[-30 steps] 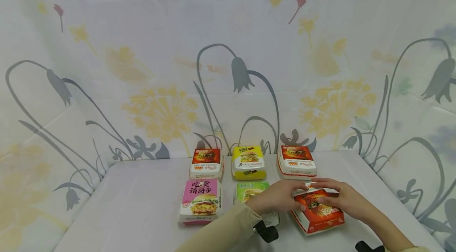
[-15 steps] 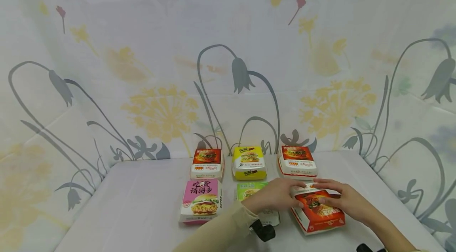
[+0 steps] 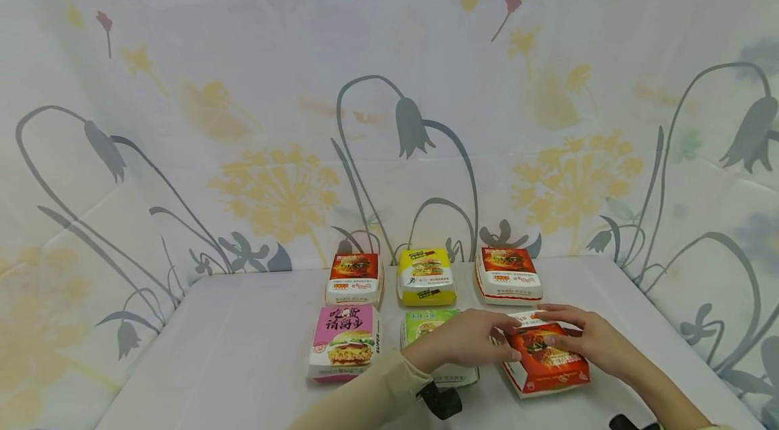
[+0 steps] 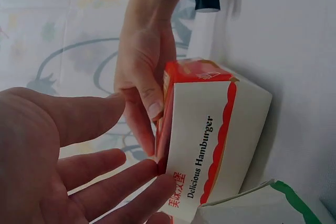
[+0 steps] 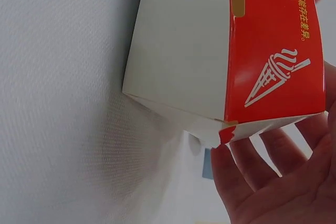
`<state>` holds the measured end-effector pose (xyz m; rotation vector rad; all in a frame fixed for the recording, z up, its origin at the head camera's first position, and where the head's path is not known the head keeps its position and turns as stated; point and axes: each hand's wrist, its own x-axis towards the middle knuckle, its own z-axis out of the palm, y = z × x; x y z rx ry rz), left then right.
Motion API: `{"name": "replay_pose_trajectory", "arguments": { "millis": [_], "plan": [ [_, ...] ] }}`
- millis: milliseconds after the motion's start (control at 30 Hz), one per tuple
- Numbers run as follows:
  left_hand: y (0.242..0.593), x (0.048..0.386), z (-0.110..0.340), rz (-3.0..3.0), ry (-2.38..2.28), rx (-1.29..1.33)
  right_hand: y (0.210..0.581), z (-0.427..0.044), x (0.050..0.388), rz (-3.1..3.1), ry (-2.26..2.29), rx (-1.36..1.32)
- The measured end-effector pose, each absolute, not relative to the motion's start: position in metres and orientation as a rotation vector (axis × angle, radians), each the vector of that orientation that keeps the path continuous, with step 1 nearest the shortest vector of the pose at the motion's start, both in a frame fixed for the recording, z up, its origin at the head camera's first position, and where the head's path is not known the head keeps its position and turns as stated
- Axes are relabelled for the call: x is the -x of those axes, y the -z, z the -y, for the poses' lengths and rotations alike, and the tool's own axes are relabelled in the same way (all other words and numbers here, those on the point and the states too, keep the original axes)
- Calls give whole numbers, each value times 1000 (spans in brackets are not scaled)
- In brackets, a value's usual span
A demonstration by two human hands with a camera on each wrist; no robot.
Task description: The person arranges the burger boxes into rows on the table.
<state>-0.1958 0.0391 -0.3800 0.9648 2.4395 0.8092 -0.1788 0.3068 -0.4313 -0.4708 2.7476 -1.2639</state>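
Note:
A red and white hamburger box (image 3: 548, 362) lies on the table at the right, a little turned. The left hand (image 3: 459, 342) reaches over a green and white burger box (image 3: 422, 325), partly hiding it. In the left wrist view, its thumb and fingers are spread, and the fingertips come close to the red box's lettered side (image 4: 197, 145). My right hand (image 3: 599, 341) lies at the red box's right, its thumb over the lid and its loosely extended fingers along the back and right. The right wrist view has those fingers (image 5: 283, 156) just past the box's end, contact partly hidden.
A pink burger box (image 3: 343, 342) stands left of the green one. Behind are a red and white box (image 3: 353, 281), a yellow box (image 3: 426, 278) and another red and white box (image 3: 508, 274). A flowered cloth (image 3: 389, 44) hangs behind the white table (image 3: 243, 335).
The left hand has shifted left, away from the red box, uncovering more of its left part. The right hand has hardly moved, and the other boxes stay in place.

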Motion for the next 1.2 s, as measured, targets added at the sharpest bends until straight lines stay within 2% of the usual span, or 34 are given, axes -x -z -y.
{"name": "replay_pose_trajectory", "arguments": {
  "millis": [267,567,1200],
  "plan": [
    [384,199,-39,-2438,-810,-960,432,-309,177,-2823,1201,338],
    [390,202,-46,-2485,-768,-930,433,-314,175,-2966,1100,320],
    [395,209,-62,-2566,-733,-938,433,-327,175,-2732,1251,140]
  ]
}}
